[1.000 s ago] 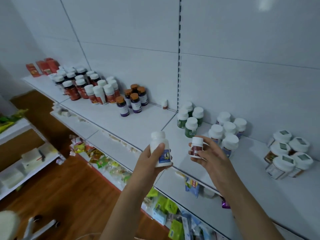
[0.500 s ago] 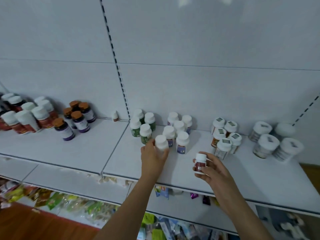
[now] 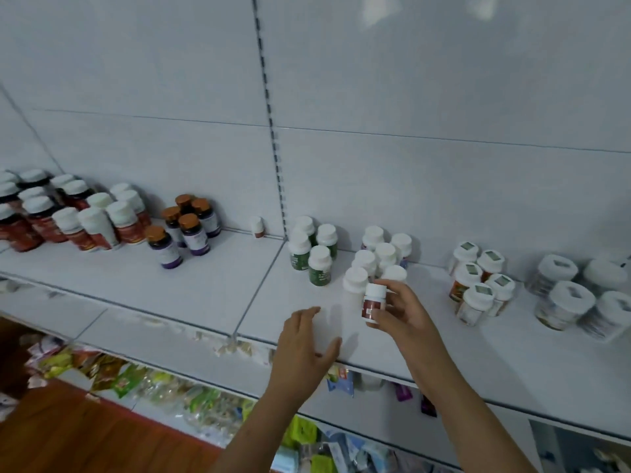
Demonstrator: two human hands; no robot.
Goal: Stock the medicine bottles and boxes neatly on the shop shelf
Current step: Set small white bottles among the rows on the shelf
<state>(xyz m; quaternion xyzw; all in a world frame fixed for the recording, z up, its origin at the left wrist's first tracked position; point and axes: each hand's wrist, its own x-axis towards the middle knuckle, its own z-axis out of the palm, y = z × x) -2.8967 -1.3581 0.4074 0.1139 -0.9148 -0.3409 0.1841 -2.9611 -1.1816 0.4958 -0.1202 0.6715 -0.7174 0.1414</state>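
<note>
Small white-capped medicine bottle (image 3: 373, 303) with a dark red label, smooth plastic and cylindrical, pinched upright between thumb and curled fingers of the right hand (image 3: 401, 310), held just above the front of the white shelf (image 3: 205, 285). Just behind it, a cluster of plain white bottles (image 3: 379, 259) with round caps, the nearest one (image 3: 355, 288) standing at the front edge of the group. Left hand (image 3: 305, 339) with fingers spread and relaxed, gripping nothing, hovering over the shelf edge near that bottle. To the left of the cluster, four green-labelled bottles (image 3: 314, 254); farther left, dark glass bottles with copper caps (image 3: 184, 227) and red-labelled bottles (image 3: 68, 216). To the right, clear jars with white lids (image 3: 481, 278). Matte pale metal shelf with a slotted upright (image 3: 273, 131) against a plain white back panel; below, a lower shelf of bright crinkled packets (image 3: 136, 380) and a reddish wood floor (image 3: 68, 435).

Half a second earlier, left hand wrapped round a white bottle near the cluster; now released and drawn back toward the edge. Right hand raised closer to the cluster
</note>
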